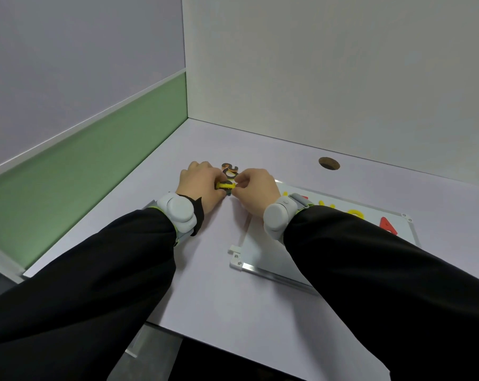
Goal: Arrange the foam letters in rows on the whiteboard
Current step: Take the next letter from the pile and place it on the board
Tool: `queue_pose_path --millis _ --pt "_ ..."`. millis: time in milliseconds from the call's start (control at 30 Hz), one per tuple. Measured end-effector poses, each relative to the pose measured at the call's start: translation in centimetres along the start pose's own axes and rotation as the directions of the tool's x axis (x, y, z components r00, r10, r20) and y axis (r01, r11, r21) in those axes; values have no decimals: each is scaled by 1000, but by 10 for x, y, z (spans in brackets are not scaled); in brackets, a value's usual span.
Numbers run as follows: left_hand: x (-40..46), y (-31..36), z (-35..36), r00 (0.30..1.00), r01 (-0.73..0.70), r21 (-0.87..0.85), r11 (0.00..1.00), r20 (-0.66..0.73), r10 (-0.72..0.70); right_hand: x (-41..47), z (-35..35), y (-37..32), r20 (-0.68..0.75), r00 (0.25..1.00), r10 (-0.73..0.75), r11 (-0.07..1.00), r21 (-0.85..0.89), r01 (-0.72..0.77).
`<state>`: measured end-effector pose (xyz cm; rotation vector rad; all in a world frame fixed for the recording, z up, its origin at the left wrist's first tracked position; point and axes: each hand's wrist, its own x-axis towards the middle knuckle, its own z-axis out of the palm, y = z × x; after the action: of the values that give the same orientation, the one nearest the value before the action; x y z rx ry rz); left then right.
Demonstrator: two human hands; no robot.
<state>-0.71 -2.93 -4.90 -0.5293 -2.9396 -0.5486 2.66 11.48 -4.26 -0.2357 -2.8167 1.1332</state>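
Both hands meet on one yellow foam letter (226,185) — the left hand (202,185) and right hand (256,187) each pinch an end. At its 12 o'clock lies a small pile of letters (230,169). At 4 o'clock, the whiteboard (263,251) carries a red A (387,225) and partly hidden yellow letters (355,214).

White desk (232,298) fills centre and lower frame, round cable hole (329,163) upper right of centre. Whiteboard (265,259) lies flat at right of centre. Small pile of foam letters (230,170) sits on desk at centre, just left of board's far corner.
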Motion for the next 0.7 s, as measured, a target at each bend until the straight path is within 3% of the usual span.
queue_pose_path --millis 267,700 --pt "-2 1 0 999 -29 10 1000 19 29 -2 -2 -1 -11 1000 22 985 170 -20" --pt "-7 2 -2 1000 -20 -62 998 22 21 -1 -1 1 34 999 34 997 69 -36"
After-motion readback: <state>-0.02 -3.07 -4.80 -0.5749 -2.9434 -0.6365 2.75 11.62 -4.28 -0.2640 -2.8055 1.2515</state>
